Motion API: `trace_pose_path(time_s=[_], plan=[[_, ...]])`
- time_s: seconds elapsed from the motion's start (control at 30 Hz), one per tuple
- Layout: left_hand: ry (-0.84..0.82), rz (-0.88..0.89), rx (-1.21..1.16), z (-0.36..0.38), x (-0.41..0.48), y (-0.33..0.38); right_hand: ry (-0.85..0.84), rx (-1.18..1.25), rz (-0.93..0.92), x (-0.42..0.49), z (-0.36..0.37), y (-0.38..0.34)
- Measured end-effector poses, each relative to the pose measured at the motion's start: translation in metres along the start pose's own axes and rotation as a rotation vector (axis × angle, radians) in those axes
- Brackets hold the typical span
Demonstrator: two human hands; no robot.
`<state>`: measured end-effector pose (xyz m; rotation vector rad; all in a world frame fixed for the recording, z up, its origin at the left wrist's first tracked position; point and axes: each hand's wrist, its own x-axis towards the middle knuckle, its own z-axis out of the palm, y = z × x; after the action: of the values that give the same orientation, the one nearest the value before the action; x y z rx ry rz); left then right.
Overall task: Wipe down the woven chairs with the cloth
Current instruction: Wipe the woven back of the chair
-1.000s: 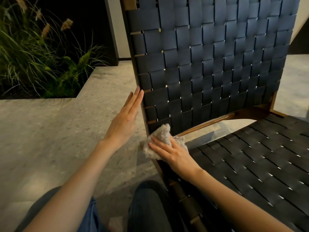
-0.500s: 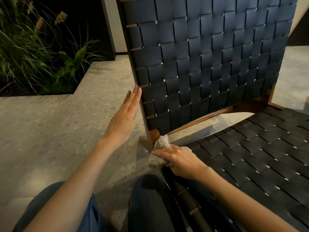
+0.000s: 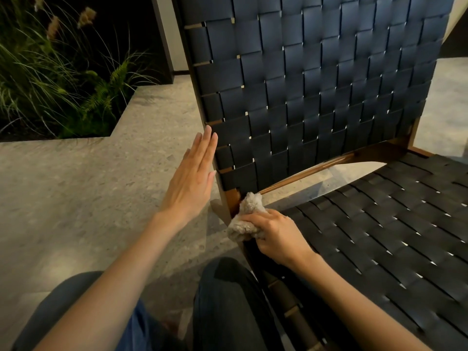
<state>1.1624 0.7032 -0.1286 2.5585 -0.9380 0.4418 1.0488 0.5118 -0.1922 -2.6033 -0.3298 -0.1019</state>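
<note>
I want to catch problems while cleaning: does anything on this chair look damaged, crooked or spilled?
Nothing stands out. The backrest and seat look whole and evenly woven, with no spill showing. The right hand grips the cloth at the lower corner of the frame; the left hand is held flat at the backrest's edge.

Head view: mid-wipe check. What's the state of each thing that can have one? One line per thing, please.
left hand: open, fingers straight, held at the side edge of the chair back; contact cannot be told.
right hand: grips the cloth, low at the corner where back meets seat.
cloth: bunched up, pressed against the wooden frame at that corner.
woven chair: upright, straps on back and seat look intact.
</note>
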Motion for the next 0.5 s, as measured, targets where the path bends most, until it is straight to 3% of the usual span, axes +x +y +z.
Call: trace_pose_path(time_s=[0.3,0.5], plan=[[-0.173,0.097,0.110,0.032,-0.017,0.034,-0.093,-0.103,0.095,0.011,0.011,0.036],[-0.280,0.108,0.119,0.069,-0.041,0.055,-0.103,-0.297,0.157,0.013,-0.002,0.074]])
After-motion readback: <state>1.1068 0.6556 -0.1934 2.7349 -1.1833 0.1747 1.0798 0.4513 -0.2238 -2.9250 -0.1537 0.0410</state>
